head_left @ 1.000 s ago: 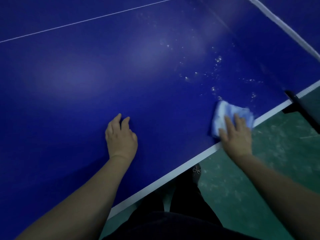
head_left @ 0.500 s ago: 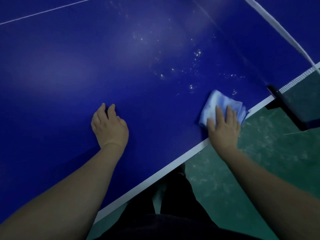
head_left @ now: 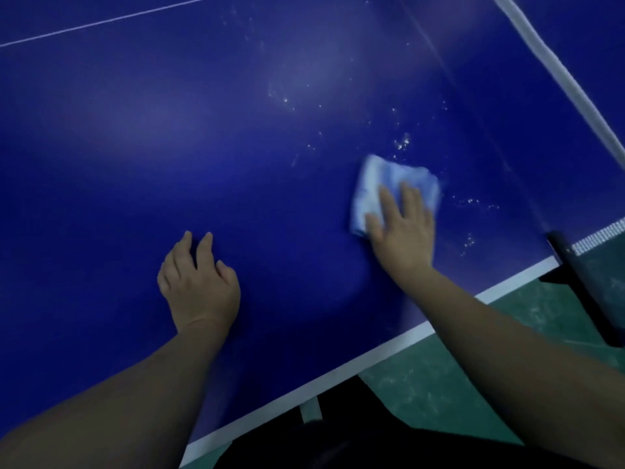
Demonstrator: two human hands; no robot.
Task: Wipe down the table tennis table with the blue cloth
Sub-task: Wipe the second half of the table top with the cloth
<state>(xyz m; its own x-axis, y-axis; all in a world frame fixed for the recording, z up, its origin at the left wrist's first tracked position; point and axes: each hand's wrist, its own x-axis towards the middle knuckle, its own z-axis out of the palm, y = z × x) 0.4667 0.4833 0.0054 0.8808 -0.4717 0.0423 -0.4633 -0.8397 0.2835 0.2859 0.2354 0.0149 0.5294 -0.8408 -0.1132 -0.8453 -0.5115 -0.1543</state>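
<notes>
Flat right hand (head_left: pixel 402 231) pressed the blue cloth (head_left: pixel 378 184) onto the table tennis table (head_left: pixel 169 147). Fingers were straight and a little spread, the palm hung partly off the cloth's near edge, and nothing was pinched. My left hand (head_left: pixel 199 286) rested on the bare top well to the left, fingers loosely bent with the tips touching the surface and holding nothing. I read it as a brace.

The cloth was folded into a small pad near the white side edge (head_left: pixel 338 370), not far from the net (head_left: pixel 558 72) and its dark clamp post (head_left: pixel 581 282). Pale specks (head_left: pixel 402 143) lay just beyond the cloth toward the net, with a few more to its right. I could not tell whether they were droplets or dust.

As I judged it, the step in hand was a wiping pass on the net-side corner of this half, and plenty of the top looked unwiped.

The next move would call for pushing the cloth forward and right through the specks. That needs a flat palm, even downward pressure, and a stop short of the post. The risk was the cloth bunching or slipping out from under my fingers.
</notes>
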